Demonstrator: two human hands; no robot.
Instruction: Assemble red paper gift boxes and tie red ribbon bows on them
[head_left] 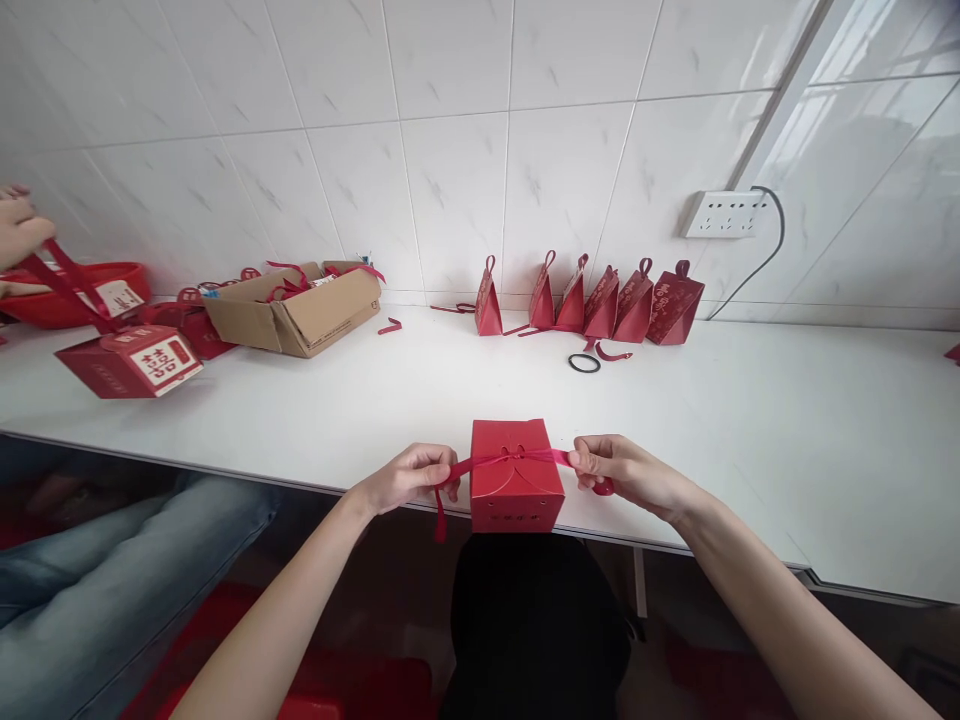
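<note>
A red gift box (pixel 517 485) sits at the front edge of the white table, its top flaps folded together. Across the top runs a red ribbon (pixel 484 461), crossed at the middle of the lid. To the left of the box, my left hand (pixel 420 472) pinches one end of it, and a short tail hangs below the fingers. On the other side, my right hand (pixel 611 468) grips the opposite end between thumb and fingers. The ribbon looks taut between both hands.
Along the tiled wall stand several small red triangular boxes (pixel 600 305). A black ring (pixel 584 363) and ribbon scraps lie before them. At left are an open cardboard box (pixel 322 315), a red basin (pixel 112 285), and a co-worker's hand (pixel 22 230) holding a red box (pixel 131 365) by its ribbon.
</note>
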